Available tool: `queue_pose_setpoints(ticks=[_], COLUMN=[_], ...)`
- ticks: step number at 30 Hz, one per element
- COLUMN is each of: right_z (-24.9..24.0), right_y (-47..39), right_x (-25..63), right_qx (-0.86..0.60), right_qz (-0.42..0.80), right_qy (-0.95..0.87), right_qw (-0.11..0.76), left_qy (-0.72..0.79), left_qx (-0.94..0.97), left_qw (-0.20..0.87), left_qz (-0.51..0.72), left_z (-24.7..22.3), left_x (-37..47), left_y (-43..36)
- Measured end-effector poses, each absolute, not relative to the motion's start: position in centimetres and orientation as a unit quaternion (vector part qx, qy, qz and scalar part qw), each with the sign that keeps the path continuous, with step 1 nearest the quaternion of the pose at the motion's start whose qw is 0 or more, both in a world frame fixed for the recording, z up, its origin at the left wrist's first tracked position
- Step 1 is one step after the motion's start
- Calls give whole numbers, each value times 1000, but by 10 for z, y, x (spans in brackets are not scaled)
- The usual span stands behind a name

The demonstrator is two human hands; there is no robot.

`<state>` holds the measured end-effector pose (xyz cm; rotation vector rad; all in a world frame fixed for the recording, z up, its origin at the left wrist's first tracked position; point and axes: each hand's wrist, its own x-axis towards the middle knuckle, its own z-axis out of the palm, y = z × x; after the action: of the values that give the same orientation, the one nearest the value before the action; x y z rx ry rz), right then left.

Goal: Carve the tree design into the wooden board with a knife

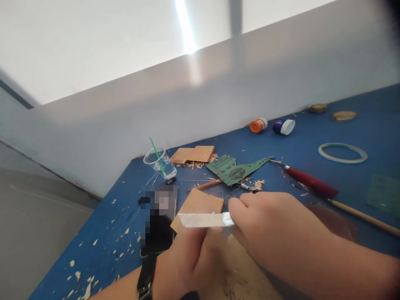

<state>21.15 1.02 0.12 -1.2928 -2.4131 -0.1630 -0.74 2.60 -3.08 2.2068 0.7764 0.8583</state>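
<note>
The right hand (pixel 268 225) is closed around a flat silver knife with a slanted tip (pixel 200 220), on the near side of the torn green paper sheet (pixel 231 170). The fist hides the knife's back end. The left hand (pixel 193 254) is just below the blade, nearer than the green sheet. Its fingertips are mostly hidden, so I can't tell if it is gripping anything. Next to it is a thin, light brown wooden square (pixel 200 202), near and to the left of the green sheet; the left hand covers its bottom part, so I can't see if it is held. Also left of the sheet is a flat black shiny thing (pixel 161 239), partly covered by blurry squares. A brown stick (pixel 208 184) touches the sheet's left side, and its far end is hard to see. Right of the sheet, a thin wooden rod (pixel 365 216) is cut off at the edge. Below the hands, nearest me, a pale brown patch (pixel 240 271) is too blurry to name.
</note>
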Motion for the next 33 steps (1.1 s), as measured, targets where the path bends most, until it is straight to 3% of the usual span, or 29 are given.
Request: queue_pose_setpoints(ticks=[15,24,33], right_z=[0,2,-4], right_y=[22,19,12], right_x=[215,215,210], right_qx=[-450,-461,-430], right_qz=[-65,-49,-92], right_qy=[-865,-866,-863], right_qw=[212,185,250], left_qy=[285,275,331], left_qx=[823,844,831], left_qw=[371,319,294], left_qz=[322,333,336], left_z=[-39,-33,-27], left_x=[-11,-7,-3], left_y=[36,33,20])
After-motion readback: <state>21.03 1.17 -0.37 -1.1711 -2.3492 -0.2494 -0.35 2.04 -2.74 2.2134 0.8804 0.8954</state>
